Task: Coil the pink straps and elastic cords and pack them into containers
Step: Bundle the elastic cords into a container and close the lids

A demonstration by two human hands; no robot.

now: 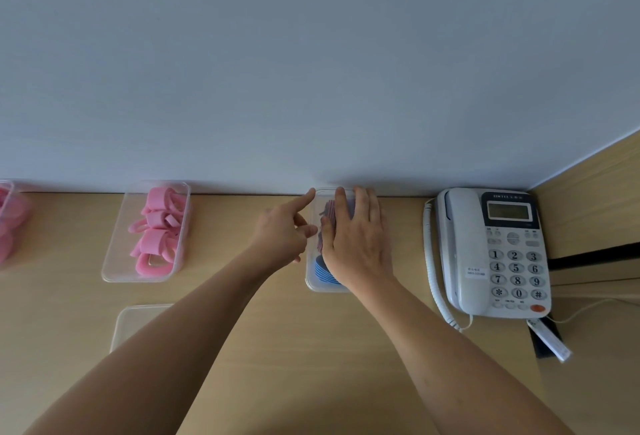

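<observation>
Flat-palmed is how we'd describe our right hand [355, 240]: fingers spread out and pressing down over the clear container [313, 282] by the wall, not really gripping anything. Can't tell if there's a lid under the palm or if we're just squashing the contents down. Our left hand [284, 230] is loose too, index finger poking out to the container's far left corner, the other fingers curled, holding nothing.

Inside that container we can make out coiled cords [323, 270], blue ones at the near end and reddish striped ones further back, so the elastic ones look packed.

Over to the left, well apart, the other clear tub [114, 261] is full of rolled pink straps [157, 226] and sits open. Its lid [138, 322], probably, is lying flat on the desk just in front of it. A third tub with more pink rolls [8, 226] peeks in at the far left edge.

So we reckon the coiling's basically done, no loose straps anywhere on the desk. What's left is closing things up, mainly that pink tub. Desk phone [491, 251] on the right is just hanging out.
</observation>
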